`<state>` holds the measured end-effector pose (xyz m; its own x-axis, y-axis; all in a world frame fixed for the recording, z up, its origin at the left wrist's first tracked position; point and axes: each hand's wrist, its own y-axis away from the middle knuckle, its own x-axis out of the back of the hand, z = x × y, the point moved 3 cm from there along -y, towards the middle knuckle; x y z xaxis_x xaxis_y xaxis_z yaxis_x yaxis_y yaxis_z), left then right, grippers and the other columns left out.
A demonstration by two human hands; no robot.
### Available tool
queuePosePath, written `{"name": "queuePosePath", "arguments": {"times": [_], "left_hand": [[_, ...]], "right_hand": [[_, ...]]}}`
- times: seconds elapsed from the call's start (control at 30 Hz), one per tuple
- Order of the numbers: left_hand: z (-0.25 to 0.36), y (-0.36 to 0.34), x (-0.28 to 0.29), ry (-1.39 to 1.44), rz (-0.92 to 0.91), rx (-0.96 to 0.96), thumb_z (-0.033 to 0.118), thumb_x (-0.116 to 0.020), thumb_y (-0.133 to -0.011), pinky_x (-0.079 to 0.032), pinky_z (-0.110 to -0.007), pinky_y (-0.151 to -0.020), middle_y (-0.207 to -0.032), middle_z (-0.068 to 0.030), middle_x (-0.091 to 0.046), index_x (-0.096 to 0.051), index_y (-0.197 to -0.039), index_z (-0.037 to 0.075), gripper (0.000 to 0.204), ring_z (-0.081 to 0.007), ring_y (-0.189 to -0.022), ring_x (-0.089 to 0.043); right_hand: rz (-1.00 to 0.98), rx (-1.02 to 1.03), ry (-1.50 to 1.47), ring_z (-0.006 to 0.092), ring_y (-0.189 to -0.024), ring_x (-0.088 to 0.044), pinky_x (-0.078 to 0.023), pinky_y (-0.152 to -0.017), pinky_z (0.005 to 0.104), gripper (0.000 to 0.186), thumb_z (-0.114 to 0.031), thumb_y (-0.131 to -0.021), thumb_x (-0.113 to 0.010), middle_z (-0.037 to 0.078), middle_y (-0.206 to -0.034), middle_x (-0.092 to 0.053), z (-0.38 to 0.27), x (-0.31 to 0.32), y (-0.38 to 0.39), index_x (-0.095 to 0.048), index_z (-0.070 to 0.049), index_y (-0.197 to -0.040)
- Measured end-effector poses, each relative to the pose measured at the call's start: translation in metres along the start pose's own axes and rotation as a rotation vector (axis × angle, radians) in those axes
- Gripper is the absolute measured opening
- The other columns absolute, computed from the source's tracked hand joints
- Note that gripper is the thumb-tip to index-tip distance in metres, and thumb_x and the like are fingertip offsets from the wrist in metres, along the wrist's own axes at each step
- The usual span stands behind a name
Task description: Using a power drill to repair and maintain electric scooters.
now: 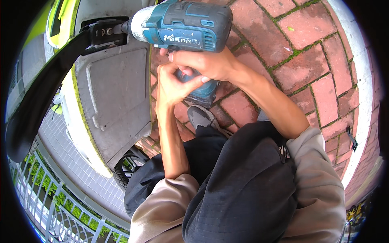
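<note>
Ground: paved in worn red bricks (308, 60), green moss in the joints, bordered by a pale curb (362, 121).
Lower left: grey tiles (87, 174) and a metal railing (60, 198), with leaves behind.
Panel (117, 89): grey, scuffed, with raised ridges.
Power drill (184, 26): at top centre, bulky teal and black plastic, nose against a bolted black bracket (97, 36).
Right hand (208, 62): fingers curled closed around the drill's upper grip.
Left hand (170, 89): closed loosely around the lower grip, thumb across it.
</note>
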<state>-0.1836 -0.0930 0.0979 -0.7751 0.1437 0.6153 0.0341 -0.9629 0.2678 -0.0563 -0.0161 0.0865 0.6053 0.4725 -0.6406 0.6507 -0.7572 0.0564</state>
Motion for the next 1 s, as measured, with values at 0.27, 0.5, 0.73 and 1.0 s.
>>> {"name": "queuePosePath", "arguments": {"times": [0.27, 0.5, 0.73, 1.0], "left_hand": [[-0.005, -0.004, -0.008, 0.058, 0.041, -0.023, 0.029, -0.093, -0.060, -0.045, -0.030, -0.056, -0.063, -0.0043, -0.058, -0.053, -0.066, 0.001, 0.050, -0.0113, -0.061, -0.053], [0.039, 0.017, 0.029, 0.051, -0.196, 0.301, 0.032, -0.087, -0.069, -0.041, -0.030, -0.064, -0.067, -0.0013, -0.051, -0.053, -0.067, 0.001, 0.046, -0.0114, -0.066, -0.047], [0.059, 0.031, 0.055, 0.130, -0.268, 0.486, 0.033, -0.087, -0.069, -0.037, -0.028, -0.060, -0.067, 0.0029, -0.047, -0.055, -0.072, 0.002, 0.045, -0.0089, -0.067, -0.043], [0.036, 0.027, 0.039, 0.067, -0.168, 0.366, 0.032, -0.090, -0.064, -0.035, -0.029, -0.056, -0.063, 0.0017, -0.047, -0.051, -0.062, 0.001, 0.049, -0.0093, -0.063, -0.043]], "right_hand": [[0.039, 0.040, 0.089, 0.0109, -0.054, -0.058, -0.046, -0.050, 0.0278, 0.015, -0.006, -0.077, -0.061, 0.005, -0.067, -0.064, -0.003, 0.006, -0.003, -0.066, 0.003, -0.088], [0.051, -0.225, -0.473, 0.0117, -0.052, -0.052, -0.043, -0.050, 0.0254, 0.019, -0.008, -0.084, -0.060, 0.005, -0.064, -0.057, -0.003, -0.022, 0.006, -0.062, 0.004, -0.099], [0.130, -0.276, -0.540, 0.0127, -0.055, -0.053, -0.043, -0.056, 0.0270, 0.015, -0.011, -0.088, -0.058, 0.004, -0.063, -0.056, -0.011, -0.045, 0.012, -0.060, 0.002, -0.094], [0.103, -0.281, -0.407, 0.0106, -0.058, -0.052, -0.044, -0.063, 0.0285, 0.010, -0.012, -0.087, -0.057, 0.002, -0.060, -0.055, 0.008, -0.035, 0.011, -0.061, -0.003, -0.087]]}}
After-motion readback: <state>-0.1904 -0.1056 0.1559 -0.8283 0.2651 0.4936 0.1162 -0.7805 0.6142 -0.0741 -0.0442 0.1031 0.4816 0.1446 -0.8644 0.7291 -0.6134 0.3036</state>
